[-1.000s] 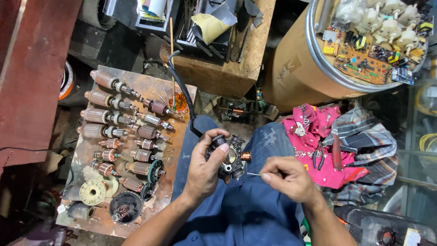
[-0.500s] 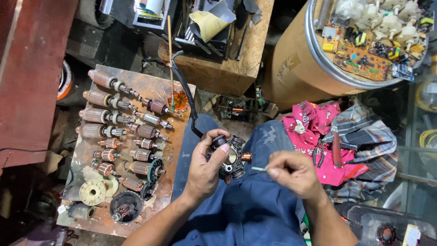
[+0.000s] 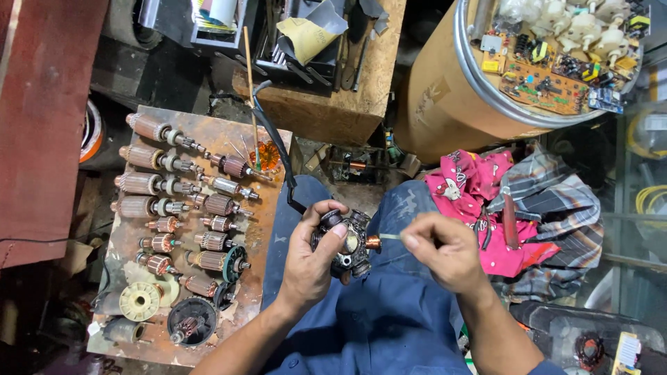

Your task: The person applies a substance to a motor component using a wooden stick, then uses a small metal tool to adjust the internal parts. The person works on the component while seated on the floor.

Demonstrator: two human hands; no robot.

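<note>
Basically, left hand (image 3: 310, 260) was wrapped around a small dark motor housing (image 3: 347, 243) — thumb over its top, fingers curled behind, firm grasp. Housing sat over the lap, on the blue trousers (image 3: 389, 305), with a copper-coloured stub (image 3: 374, 242) poking out of its side toward the other hand.

Right hand (image 3: 441, 250) was pinched shut on a thin pale wire (image 3: 390, 237), fingertips together; the wire ran from that pinch straight across to the copper stub. The two hands were near each other, not touching, wire bridging the gap.

A black cable (image 3: 274, 142) ran up and away from the left grip toward a wooden block (image 3: 347, 90).

Further out beyond the left hand: a rusty metal board (image 3: 267, 229) carrying rows of wound motor armatures (image 3: 163, 184), plus a cream plastic spool (image 3: 140, 301) and a black round part (image 3: 190, 322) at its near end.

Beyond the right hand — a pink cloth (image 3: 479, 187) on a plaid cloth (image 3: 563, 201), just beside the knee. Past that, a cardboard drum (image 3: 445, 104) topped with circuit boards (image 3: 542, 80).
</note>
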